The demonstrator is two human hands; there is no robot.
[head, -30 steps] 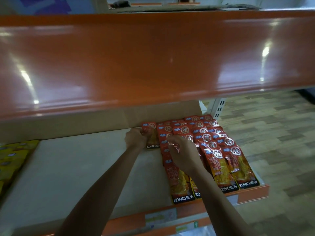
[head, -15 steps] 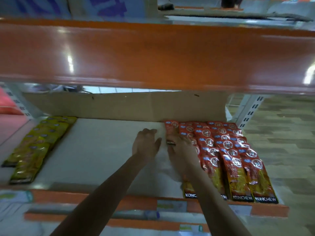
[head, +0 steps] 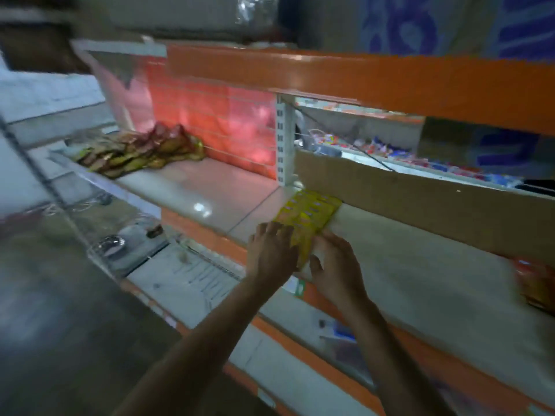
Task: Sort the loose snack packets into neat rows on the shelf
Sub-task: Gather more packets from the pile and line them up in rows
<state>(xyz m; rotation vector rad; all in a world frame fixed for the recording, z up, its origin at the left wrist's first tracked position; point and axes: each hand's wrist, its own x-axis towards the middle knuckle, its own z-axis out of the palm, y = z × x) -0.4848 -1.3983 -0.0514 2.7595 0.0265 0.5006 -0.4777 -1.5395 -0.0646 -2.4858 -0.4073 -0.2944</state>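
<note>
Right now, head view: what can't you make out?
Head view only:
- Yellow packets: near end covered by left hand; print blurred.
- Right hand: gripping or just touching them, blurred.
- Red packets: cut by right edge, smeared.
- Loose pile: blur, uncountable.
- Goods behind cardboard: mostly hidden.

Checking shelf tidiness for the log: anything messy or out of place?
Yes. The packet heap at the far end of the left shelf is a jumbled pile, packets lying at all angles, not in rows. The yellow packets by the cardboard divider look squared up.
</note>
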